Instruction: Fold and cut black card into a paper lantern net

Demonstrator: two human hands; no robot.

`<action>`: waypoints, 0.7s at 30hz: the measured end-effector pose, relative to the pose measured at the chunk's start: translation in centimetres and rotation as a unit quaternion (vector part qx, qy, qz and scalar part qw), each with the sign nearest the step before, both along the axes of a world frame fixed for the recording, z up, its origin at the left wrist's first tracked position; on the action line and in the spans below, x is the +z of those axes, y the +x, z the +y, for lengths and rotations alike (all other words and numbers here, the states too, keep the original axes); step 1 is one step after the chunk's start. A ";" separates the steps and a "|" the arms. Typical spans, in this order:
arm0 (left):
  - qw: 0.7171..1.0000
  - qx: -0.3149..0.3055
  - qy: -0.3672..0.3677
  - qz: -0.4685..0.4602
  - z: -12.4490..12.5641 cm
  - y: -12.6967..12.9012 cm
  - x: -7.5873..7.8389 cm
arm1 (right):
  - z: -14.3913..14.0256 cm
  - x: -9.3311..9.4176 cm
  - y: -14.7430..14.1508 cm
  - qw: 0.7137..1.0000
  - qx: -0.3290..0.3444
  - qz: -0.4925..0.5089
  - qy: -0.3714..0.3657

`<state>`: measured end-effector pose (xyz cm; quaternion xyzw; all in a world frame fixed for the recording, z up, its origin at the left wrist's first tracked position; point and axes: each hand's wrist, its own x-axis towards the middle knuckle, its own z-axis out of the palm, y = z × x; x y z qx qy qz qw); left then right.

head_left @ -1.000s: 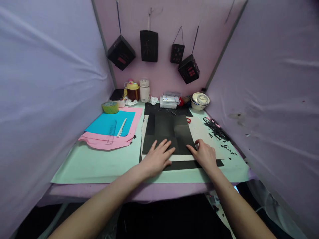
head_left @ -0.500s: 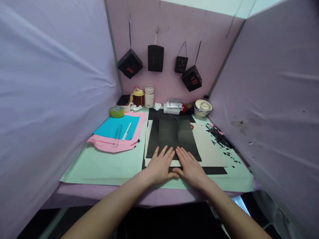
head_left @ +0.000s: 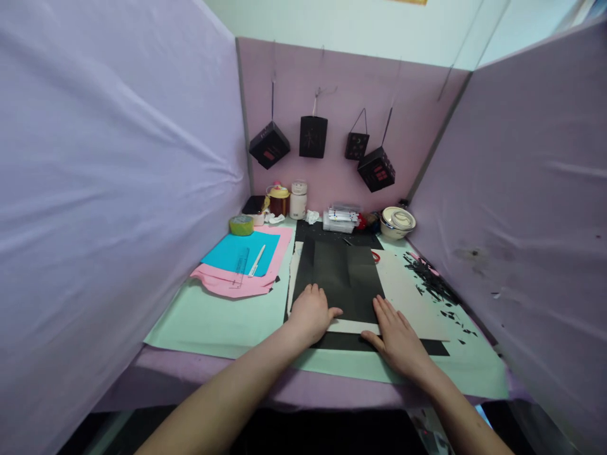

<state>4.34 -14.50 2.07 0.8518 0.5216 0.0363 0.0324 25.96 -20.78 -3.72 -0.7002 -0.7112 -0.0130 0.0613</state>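
Note:
A sheet of black paper (head_left: pixel 339 278) with faint fold lines lies on a white board (head_left: pixel 408 291). My left hand (head_left: pixel 312 316) rests on the lower left part of the sheet, its fingers bent and its thumb sticking out to the right, apart from them. At the lower right corner, my right hand (head_left: pixel 396 332) lies flat with fingers stretched out, the fingertips touching the sheet's right edge. Under the board, a strip of another black sheet (head_left: pixel 435 347) shows along the front.
On the left, a ruler (head_left: pixel 241 262) and a white pen (head_left: pixel 257 260) lie on blue paper over pink paper (head_left: pixel 227 289). Green tape (head_left: pixel 241 225) sits behind. Black scraps (head_left: pixel 429 278) litter the right. A pen box (head_left: pixel 340 218) and bowl (head_left: pixel 397 222) stand at the back; black paper boxes (head_left: pixel 269 145) hang above.
My hands have moved apart, the right one toward the sheet's right edge. My left fingers have gone from flat to bent. The camera view has shifted up and to the left.

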 end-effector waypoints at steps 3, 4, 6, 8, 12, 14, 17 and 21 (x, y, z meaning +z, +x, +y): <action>0.998 0.048 -0.013 0.027 0.6 2.1 0.9 | 0.1 0.1 -0.1 1.000 0.001 0.002 -0.004; 0.998 0.059 -0.012 0.031 0.7 2.8 1.0 | 0.1 0.1 -0.2 1.000 0.002 0.004 -0.004; 0.997 0.069 -0.003 0.038 0.9 4.1 1.0 | 0.1 0.2 -0.2 1.000 0.004 0.007 0.001; 0.998 0.044 0.025 0.031 1.0 5.0 0.5 | 0.1 0.1 -0.2 1.000 0.007 0.009 0.003; 0.997 -0.066 0.009 -0.044 0.8 5.2 -1.4 | 0.1 -0.3 0.2 1.000 0.012 0.010 -0.003; 0.993 -0.086 -0.033 -0.069 0.6 5.0 -2.3 | 0.1 -0.4 0.6 1.000 0.015 0.015 -0.014; 0.991 -0.094 -0.049 -0.080 0.4 4.9 -2.9 | 0.7 1.1 0.6 0.999 0.010 0.030 -0.014; 0.992 -0.089 -0.045 -0.080 0.2 5.0 -3.1 | 2.8 6.4 -3.2 0.986 0.094 0.112 0.077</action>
